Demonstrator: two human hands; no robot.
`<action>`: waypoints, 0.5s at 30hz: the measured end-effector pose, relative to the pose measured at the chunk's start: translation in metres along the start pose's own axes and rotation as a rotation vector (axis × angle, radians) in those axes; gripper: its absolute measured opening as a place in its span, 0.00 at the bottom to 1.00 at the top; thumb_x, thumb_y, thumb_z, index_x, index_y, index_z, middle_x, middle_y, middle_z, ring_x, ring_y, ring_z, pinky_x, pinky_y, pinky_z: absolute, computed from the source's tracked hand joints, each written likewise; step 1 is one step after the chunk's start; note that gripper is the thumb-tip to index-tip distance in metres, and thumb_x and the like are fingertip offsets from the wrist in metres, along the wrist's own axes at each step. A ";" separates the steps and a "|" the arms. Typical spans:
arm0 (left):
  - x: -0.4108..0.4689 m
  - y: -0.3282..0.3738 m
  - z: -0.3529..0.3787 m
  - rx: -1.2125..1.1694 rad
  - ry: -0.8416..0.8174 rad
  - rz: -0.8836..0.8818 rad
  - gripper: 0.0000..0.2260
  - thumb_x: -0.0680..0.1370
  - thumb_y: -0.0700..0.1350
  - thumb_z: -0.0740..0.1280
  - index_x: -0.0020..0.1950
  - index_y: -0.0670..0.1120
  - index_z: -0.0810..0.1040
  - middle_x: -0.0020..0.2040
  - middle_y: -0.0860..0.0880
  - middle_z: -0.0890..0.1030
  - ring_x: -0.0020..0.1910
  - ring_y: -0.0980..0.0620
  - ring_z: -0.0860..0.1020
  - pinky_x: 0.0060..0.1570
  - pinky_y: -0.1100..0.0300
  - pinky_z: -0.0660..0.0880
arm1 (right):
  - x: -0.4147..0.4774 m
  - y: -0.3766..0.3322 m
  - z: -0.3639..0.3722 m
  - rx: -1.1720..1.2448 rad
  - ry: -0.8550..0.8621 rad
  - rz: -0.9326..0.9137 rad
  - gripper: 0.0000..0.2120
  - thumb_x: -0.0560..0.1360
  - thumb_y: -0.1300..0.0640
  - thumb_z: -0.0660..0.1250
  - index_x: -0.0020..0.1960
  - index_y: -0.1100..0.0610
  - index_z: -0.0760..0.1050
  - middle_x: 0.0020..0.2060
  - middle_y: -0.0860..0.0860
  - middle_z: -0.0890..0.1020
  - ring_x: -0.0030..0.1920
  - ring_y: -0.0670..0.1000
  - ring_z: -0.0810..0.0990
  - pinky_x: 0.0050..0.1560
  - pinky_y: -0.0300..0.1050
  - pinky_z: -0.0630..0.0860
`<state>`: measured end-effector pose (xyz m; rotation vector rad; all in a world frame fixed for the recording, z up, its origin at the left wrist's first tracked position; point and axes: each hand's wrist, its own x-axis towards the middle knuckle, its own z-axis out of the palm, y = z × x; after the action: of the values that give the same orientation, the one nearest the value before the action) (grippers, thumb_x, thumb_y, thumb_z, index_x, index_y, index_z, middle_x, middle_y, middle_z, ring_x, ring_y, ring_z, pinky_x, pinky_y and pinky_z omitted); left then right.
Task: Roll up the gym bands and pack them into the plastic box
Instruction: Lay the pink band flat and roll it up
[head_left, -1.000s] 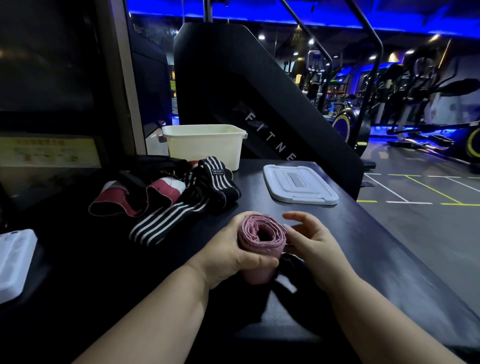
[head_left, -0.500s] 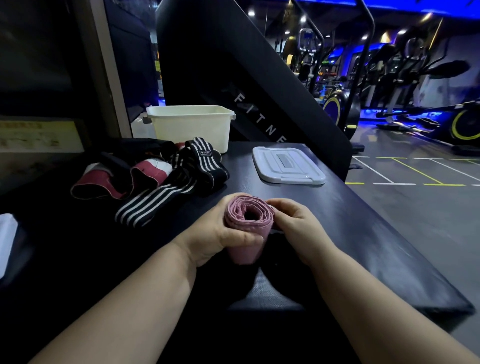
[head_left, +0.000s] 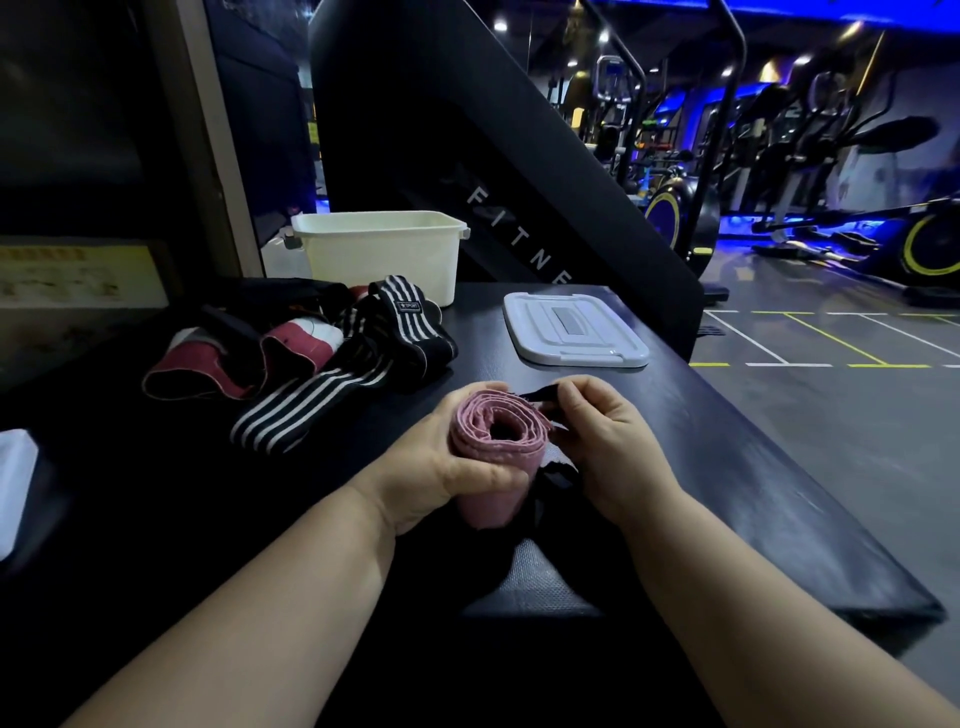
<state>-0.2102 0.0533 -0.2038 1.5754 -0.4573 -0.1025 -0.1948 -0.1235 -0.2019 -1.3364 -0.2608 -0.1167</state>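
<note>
Head view: left hand (head_left: 441, 467) grips the pink band roll (head_left: 493, 434); right hand (head_left: 608, 441) pinches a black strap (head_left: 537, 397), both this side of the plastic box (head_left: 379, 254).

hands (head_left: 436, 467) (head_left: 608, 441) 2 | rolled band (head_left: 491, 509) 1 | box (head_left: 379, 260) 1 | lid (head_left: 571, 332) 1

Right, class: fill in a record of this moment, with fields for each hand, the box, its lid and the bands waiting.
left hand: grips the pink rolled band
right hand: pinches a black strap end beside the roll
plastic box: cream, open, far side of the table
lid: flat on the table, right of the box
waiting bands: striped band and red band, heaped left
</note>
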 end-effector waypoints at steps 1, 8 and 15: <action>0.000 -0.001 0.000 0.000 -0.001 -0.003 0.42 0.54 0.44 0.79 0.67 0.49 0.70 0.59 0.49 0.81 0.58 0.57 0.79 0.54 0.66 0.74 | 0.001 0.001 -0.001 0.004 0.000 0.001 0.10 0.75 0.52 0.65 0.36 0.49 0.80 0.37 0.51 0.82 0.47 0.57 0.75 0.53 0.54 0.69; 0.000 0.002 -0.001 0.025 -0.027 0.013 0.31 0.58 0.41 0.78 0.60 0.44 0.76 0.51 0.48 0.82 0.51 0.53 0.80 0.51 0.63 0.75 | 0.003 0.001 -0.010 -0.425 0.096 -0.097 0.12 0.79 0.55 0.66 0.37 0.54 0.74 0.30 0.46 0.74 0.32 0.44 0.69 0.39 0.42 0.69; 0.002 -0.002 -0.001 0.004 0.068 0.002 0.37 0.56 0.44 0.80 0.63 0.43 0.73 0.54 0.44 0.82 0.53 0.51 0.80 0.51 0.61 0.76 | 0.000 -0.001 -0.008 -0.311 0.016 -0.076 0.18 0.75 0.46 0.68 0.31 0.55 0.70 0.27 0.52 0.68 0.31 0.45 0.67 0.35 0.44 0.65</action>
<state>-0.2077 0.0540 -0.2056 1.5774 -0.4062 -0.0458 -0.1940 -0.1314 -0.2024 -1.6340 -0.2882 -0.2389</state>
